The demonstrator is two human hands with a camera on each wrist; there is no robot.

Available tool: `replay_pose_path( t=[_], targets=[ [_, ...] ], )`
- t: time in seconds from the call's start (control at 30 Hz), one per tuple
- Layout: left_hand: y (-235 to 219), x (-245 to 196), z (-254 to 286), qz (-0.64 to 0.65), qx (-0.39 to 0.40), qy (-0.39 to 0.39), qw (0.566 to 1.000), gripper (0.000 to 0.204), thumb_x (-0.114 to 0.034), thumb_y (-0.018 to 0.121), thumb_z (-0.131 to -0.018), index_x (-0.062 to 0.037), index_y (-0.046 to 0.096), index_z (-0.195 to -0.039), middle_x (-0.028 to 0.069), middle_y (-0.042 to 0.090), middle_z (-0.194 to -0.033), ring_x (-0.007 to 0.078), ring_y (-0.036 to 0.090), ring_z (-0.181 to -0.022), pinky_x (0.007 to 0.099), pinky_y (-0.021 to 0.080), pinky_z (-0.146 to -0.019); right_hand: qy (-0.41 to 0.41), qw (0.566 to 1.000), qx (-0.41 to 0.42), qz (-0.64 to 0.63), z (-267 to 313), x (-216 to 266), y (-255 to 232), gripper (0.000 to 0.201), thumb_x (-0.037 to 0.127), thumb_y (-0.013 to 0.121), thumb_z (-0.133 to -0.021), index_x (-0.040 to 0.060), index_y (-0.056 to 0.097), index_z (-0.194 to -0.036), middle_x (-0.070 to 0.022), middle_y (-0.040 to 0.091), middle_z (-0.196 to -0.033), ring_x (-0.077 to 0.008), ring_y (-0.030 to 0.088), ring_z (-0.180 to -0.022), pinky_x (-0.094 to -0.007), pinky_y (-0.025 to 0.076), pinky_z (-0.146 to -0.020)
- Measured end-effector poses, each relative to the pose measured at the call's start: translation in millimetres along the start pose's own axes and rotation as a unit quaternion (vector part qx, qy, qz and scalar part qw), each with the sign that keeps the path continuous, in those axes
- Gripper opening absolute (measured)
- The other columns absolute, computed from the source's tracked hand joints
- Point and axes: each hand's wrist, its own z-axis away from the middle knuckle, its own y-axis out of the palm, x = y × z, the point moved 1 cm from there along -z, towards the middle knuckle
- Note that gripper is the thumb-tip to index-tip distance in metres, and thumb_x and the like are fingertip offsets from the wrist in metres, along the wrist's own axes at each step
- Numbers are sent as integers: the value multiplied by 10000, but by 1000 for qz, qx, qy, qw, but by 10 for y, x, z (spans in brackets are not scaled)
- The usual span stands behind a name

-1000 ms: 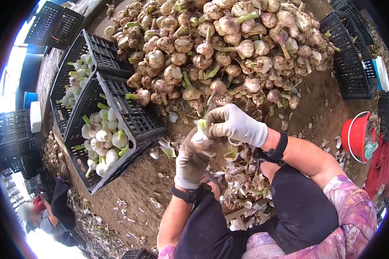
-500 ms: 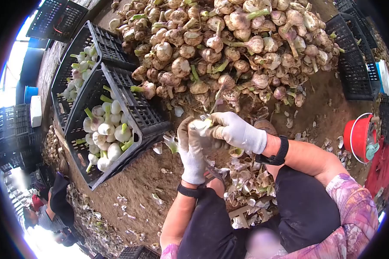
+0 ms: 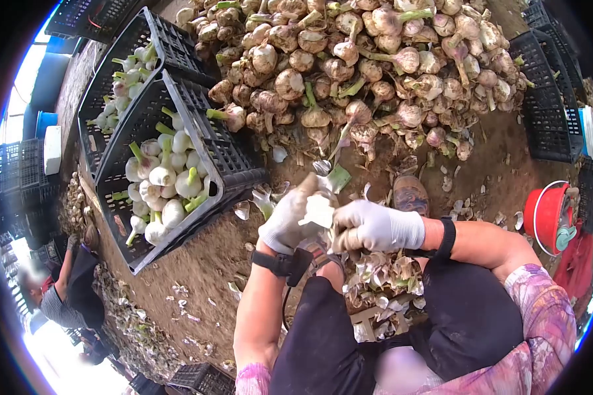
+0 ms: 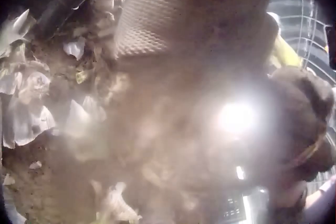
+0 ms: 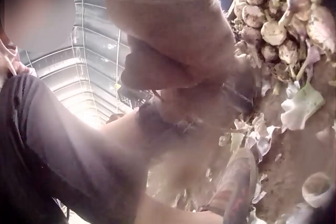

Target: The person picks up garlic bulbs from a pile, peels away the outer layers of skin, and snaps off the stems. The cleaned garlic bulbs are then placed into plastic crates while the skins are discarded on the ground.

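Note:
In the head view my gloved left hand [image 3: 290, 217] holds a white garlic bulb [image 3: 319, 210], with the thumb side raised along it. Against the bulb's right side are the curled fingers of my gloved right hand [image 3: 379, 227], which appear to pinch its edge; the exact contact is hidden. A green and white leafy piece [image 3: 337, 178] lies just beyond the bulb; the right wrist view shows a similar leafy piece [image 5: 303, 107] near the pile. Glare and blur cover much of the left wrist view, where a textured glove [image 4: 152, 19] fills the top.
A large heap of unpeeled garlic [image 3: 349, 72] lies ahead. Black crates, one nearer [image 3: 211, 141], hold cleaned bulbs at the left. Peelings [image 3: 382, 276] lie between the feet. A red bucket [image 3: 548, 216] is at the right; another person [image 3: 76, 289] is at the far left.
Both hands have come lower and nearer the body. The bulb now shows a broad white face between them, and the green and white leafy piece now shows apart from it, beyond the hands.

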Motion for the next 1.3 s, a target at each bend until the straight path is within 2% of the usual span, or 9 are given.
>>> replay_pose_path(
  t=[0.07,0.2,0.3,0.53,0.67,0.8,1.0,1.13,1.3],
  targets=[
    [-185,144,-137,32,3,-67,997,496,-518,440,-964,-52,611,-956,14,639,-861,96,611,-744,214,483,-607,-8,999,-2,-48,8,-51,2,121,98,595,-871,-6,608,-932,-42,615,-706,-94,600,-593,-242,486,-534],
    [-311,327,-139,-82,-21,145,986,495,-513,476,-952,-38,603,-1005,44,641,-909,129,612,-789,260,495,-677,2,996,-67,-60,-17,30,-123,198,190,645,-876,19,624,-975,-37,614,-758,-95,600,-684,-252,485,-610],
    [-82,346,-50,116,-136,151,972,480,-486,515,-950,-28,607,-1060,41,636,-921,114,589,-793,258,478,-689,-136,973,-163,91,-118,-130,-199,345,313,717,-828,35,640,-1018,-63,654,-849,-120,609,-812,-291,487,-726],
    [188,341,-18,-129,-221,328,909,490,-505,538,-933,-33,603,-1049,17,608,-886,88,558,-798,225,453,-714,-105,944,-299,95,-238,-128,-172,344,283,758,-797,34,670,-1018,-68,697,-904,-117,631,-827,-284,493,-748],
    [89,385,-56,-119,-211,249,938,516,-544,467,-947,-52,607,-1018,2,620,-810,67,542,-612,202,426,-521,-123,970,-203,-45,-159,-91,-201,190,155,704,-842,4,677,-954,-11,673,-828,-53,587,-748,-224,476,-688],
    [-47,282,-6,56,-72,-22,996,512,-588,464,-926,-97,604,-951,24,633,-733,92,503,-464,214,346,-387,-117,976,-128,-135,-70,-83,-246,124,109,653,-861,-11,660,-890,-15,647,-777,-55,577,-674,-200,468,-609],
    [114,255,-54,57,-109,83,989,805,-764,354,-846,-45,529,-1163,44,637,-829,94,464,-431,198,324,-358,-84,949,-242,-182,-78,-166,-226,216,224,726,-834,12,698,-866,15,645,-728,-47,581,-639,-215,454,-569],
    [198,288,101,-67,-41,251,965,504,-232,676,-883,-50,440,-1289,45,571,-1121,82,561,-781,231,462,-534,-214,934,-247,143,-104,-179,-199,177,182,718,-819,18,675,-871,-34,635,-712,-98,605,-676,-254,471,-604],
    [6,310,99,66,-47,188,979,403,-224,672,-888,-69,506,-1221,27,596,-1086,107,582,-842,234,485,-673,-186,958,-140,169,-119,-178,-279,109,109,697,-810,6,669,-832,-75,651,-741,-126,632,-756,-302,503,-662]
  ],
)
